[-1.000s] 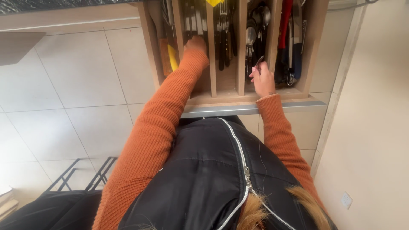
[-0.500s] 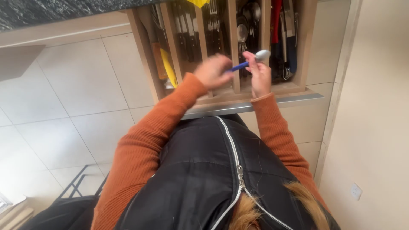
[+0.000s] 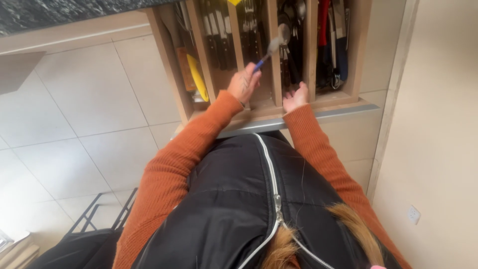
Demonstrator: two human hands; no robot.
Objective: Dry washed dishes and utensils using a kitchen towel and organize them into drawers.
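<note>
Wooden dividers (image 3: 273, 60) wall narrow drawer (image 3: 318, 102) lanes crowded with cutlery (image 3: 219, 40).

1. The wooden cutlery drawer (image 3: 175, 74) is cut off by the top edge of the frame, so its far end is out of sight.
2. The spoon (image 3: 273, 47) is motion-blurred; the blue handle's lower end is hidden inside the left hand (image 3: 243, 82).
3. The right hand (image 3: 295, 96), at the drawer's near edge, shows only in part: fingertips cannot be made out.
4. Dark-handled cutlery (image 3: 219, 40) in the upper middle compartments is too small to tell apart.
5. The metal rack (image 3: 94, 214), lower left, is partly hidden by the dark clothing.
</note>
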